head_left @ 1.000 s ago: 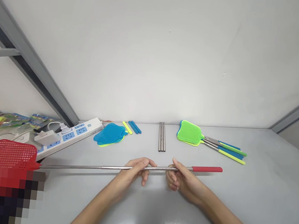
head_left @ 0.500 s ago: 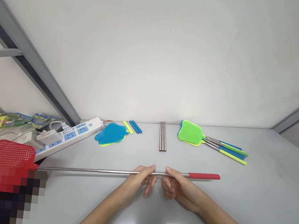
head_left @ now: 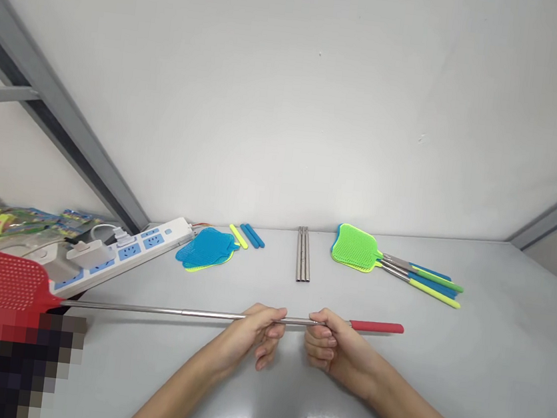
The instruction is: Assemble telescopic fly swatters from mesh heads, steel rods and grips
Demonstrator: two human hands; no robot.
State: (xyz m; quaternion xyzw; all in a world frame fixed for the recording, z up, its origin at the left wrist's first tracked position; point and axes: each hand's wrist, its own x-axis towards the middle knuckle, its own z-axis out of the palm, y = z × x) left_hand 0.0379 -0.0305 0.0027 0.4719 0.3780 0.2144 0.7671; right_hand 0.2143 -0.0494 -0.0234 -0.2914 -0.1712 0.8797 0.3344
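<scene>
A red fly swatter (head_left: 131,308) with an extended telescopic metal rod lies level across the front of the view, its mesh head at the far left and its red grip at the right. My left hand (head_left: 255,332) pinches the rod near the middle between thumb and fingers. Close to the red grip, my right hand (head_left: 331,342) is closed round the rod, thumb on top. Behind my hands, several bare metal rods (head_left: 304,255) lie side by side. Blue and yellow swatter heads (head_left: 208,249) are stacked to their left, beside blue and yellow grip sleeves (head_left: 245,235).
Several whole swatters (head_left: 354,248) with green, blue and yellow parts lie piled at the back right. On the left are a white power strip (head_left: 132,253) with plugs and plastic bags (head_left: 30,221) of colourful items. A wall (head_left: 290,103) rises behind the grey table (head_left: 493,354).
The red swatter has shifted slightly left and its head has risen a little. My left hand has moved left along with it, and the gap between my hands has widened.
</scene>
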